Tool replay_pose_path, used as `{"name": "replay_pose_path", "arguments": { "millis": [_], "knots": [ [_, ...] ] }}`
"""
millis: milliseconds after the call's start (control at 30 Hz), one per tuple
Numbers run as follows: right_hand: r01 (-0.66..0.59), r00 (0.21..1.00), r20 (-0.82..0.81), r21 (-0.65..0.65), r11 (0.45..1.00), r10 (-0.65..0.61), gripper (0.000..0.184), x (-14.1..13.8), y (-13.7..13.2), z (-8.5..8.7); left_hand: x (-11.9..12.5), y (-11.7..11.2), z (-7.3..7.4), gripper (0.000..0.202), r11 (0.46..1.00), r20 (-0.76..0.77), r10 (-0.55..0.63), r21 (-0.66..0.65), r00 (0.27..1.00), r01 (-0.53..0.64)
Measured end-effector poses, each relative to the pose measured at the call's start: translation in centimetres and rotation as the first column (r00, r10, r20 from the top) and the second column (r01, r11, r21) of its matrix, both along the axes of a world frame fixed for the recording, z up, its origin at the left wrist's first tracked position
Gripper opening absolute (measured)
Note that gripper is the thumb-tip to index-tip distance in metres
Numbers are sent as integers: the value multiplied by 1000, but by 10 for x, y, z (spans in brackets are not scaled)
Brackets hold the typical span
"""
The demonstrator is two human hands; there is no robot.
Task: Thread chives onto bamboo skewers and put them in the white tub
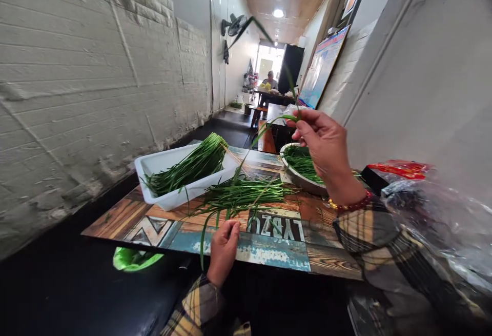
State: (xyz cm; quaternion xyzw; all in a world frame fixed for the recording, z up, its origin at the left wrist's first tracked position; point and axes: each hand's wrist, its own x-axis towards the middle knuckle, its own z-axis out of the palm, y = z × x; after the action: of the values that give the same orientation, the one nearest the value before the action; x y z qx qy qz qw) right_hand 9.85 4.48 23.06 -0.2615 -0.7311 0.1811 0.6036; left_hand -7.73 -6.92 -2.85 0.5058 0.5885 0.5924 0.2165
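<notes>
My left hand (223,246) rests at the near edge of the patterned table (269,249), fingers pinched on the lower end of a long green chive stalk (246,25). My right hand (325,143) is raised above the table, thumb and fingers closed on the same stalk higher up; its leaves arc up and to the left. A loose pile of chives (242,195) lies on the table between my hands. A white rectangular tray (165,164) at the left holds a bundle of chives. A metal bowl (303,179) under my right hand also holds chives.
A green bag (132,259) hangs below the table's near left edge. A clear plastic bag (430,202) with red print sits at the right. A white brick wall runs along the left. Far down the room a person sits at another table (271,95).
</notes>
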Motion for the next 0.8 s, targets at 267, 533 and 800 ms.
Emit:
{"name": "replay_pose_path", "arguments": {
  "millis": [267, 533, 800],
  "knots": [
    [31, 677, 730, -147, 989, 87, 26, -21, 58, -117, 6, -2, 0, 26, 993, -305, -99, 26, 947, 112],
    [-181, 550, 801, -162, 970, 236, 28, 7, 0, -163, 4, -1, 2, 27, 981, -345, -183, -3, 921, 194],
    [-57, 481, 828, -300, 952, 290, 24, 12, -68, -194, -1, 6, 9, 27, 939, -296, -342, -76, 892, 335]
  ]
}}
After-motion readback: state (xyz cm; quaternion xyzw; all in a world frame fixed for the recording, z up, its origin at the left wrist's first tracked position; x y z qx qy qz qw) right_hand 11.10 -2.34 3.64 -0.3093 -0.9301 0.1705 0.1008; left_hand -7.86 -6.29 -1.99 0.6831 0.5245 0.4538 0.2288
